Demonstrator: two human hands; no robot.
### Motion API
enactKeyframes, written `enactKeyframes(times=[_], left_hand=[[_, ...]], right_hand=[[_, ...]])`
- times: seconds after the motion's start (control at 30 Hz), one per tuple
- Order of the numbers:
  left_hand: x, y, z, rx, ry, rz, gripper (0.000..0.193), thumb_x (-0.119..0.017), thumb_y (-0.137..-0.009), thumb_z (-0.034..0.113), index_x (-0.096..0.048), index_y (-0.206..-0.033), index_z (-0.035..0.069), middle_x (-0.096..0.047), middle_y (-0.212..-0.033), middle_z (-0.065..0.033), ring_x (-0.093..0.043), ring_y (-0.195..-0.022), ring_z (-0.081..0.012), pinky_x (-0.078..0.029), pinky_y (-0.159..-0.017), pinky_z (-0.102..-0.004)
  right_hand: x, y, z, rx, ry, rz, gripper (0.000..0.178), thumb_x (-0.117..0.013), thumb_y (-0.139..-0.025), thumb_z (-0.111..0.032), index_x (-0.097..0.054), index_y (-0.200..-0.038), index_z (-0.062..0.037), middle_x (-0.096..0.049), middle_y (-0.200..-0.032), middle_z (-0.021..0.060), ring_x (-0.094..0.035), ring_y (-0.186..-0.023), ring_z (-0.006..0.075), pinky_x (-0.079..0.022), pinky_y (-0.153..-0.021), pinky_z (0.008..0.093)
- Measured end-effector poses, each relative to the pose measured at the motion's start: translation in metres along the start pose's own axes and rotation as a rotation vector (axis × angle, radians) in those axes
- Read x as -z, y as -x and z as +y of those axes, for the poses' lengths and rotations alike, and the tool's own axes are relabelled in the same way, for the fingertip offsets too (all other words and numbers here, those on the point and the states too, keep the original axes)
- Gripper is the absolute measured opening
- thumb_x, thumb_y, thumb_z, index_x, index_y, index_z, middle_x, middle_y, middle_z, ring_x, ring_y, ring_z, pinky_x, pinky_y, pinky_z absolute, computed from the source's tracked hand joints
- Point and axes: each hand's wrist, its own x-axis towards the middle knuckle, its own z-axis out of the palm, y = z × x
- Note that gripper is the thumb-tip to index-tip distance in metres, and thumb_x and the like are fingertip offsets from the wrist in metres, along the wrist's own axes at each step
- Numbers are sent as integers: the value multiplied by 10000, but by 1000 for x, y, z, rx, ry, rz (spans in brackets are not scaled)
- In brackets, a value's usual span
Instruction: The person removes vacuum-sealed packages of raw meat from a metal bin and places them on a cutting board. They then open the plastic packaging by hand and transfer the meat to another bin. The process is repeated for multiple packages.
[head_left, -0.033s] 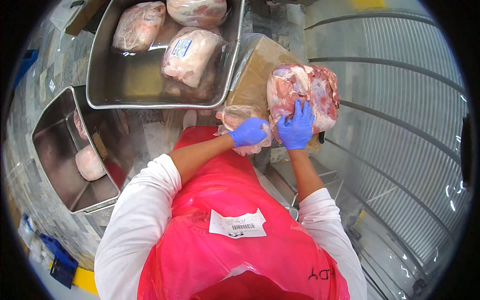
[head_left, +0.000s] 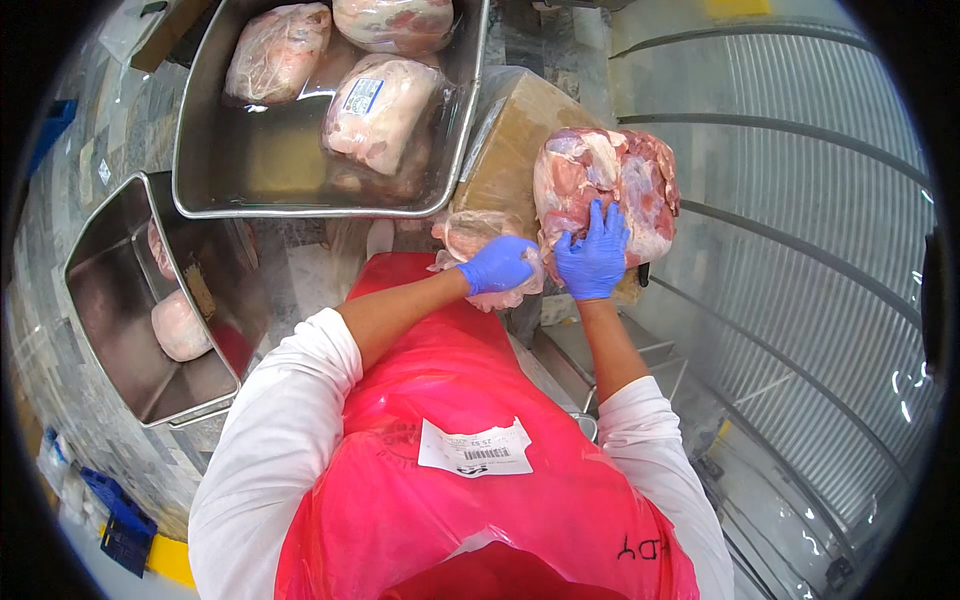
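Note:
My left hand (head_left: pixel 499 265), in a blue glove, is closed on a crumpled, pinkish see-through plastic wrapper (head_left: pixel 470 230) beside the meat. My right hand (head_left: pixel 594 252), also gloved in blue, lies on the near side of a large raw cut of meat (head_left: pixel 650 190), fingers stretched out and pressing its surface. Red flesh and whitish fat show on the meat. A small black part (head_left: pixel 643 275), perhaps a handle, sticks out under its near right edge; the rest is hidden.
A deep metal tub (head_left: pixel 300 212) at the upper left holds several wrapped meat pieces (head_left: pixel 378 112) in liquid. Left of me, a lower metal bin (head_left: pixel 108 330) has pale pieces in it. A cardboard box (head_left: pixel 525 125) in clear plastic stands behind my hands. Ribbed wall panels (head_left: pixel 800 180) rise at right.

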Motion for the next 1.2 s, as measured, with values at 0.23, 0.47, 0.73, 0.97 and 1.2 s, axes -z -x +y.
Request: enactKeyframes(times=[0.23, 0.47, 0.73, 0.97, 1.2], left_hand=[[1, 9, 28, 132, -97, -115, 195, -575, -809, 189, -687, -926, 80, -679, -807, -215, -664, -750, -387, -520, -688, -453], [-3, -2, 43, -46, -225, -189, 214, -574, -798, 199, -686, -938, 81, -674, -839, -237, -659, -785, -418, -515, -702, -486], [27, -15, -49, 243, -316, 11, 258, -573, -802, 262, -713, -870, 56, -674, -825, -249, -664, -796, -429, -525, -740, -486], [21, -27, -32, 371, -393, 48, 260, -576, -790, 281, -713, -811, 60, -675, -791, -234, -667, -750, -420, -532, -714, -490], [29, 9, 61, 127, -229, -146, 139, -590, -790, 211, -656, -832, 96, -651, -671, -189, -659, -635, -368, -517, -631, -491]], right_hand=[[-3, 2, 8, 13, -67, 47, 675, -664, -762, -262, -498, -1390, -75, -453, -1411, 299, -468, -1273, 478, -336, -1085, 595], [3, 2, 8, -1, -99, 39, 662, -655, -774, -250, -498, -1396, -84, -457, -1414, 287, -474, -1272, 467, -333, -1092, 589], [1, 1, 7, -3, -110, 59, 654, -645, -794, -264, -494, -1406, -89, -455, -1423, 275, -478, -1272, 452, -325, -1097, 587], [-3, 4, 6, -14, -101, 81, 653, -635, -799, -283, -497, -1409, -94, -460, -1429, 251, -476, -1281, 431, -324, -1100, 581], [-2, 2, 8, -30, -95, 76, 653, -646, -786, -277, -506, -1399, -101, -470, -1416, 249, -474, -1285, 428, -332, -1094, 578]])
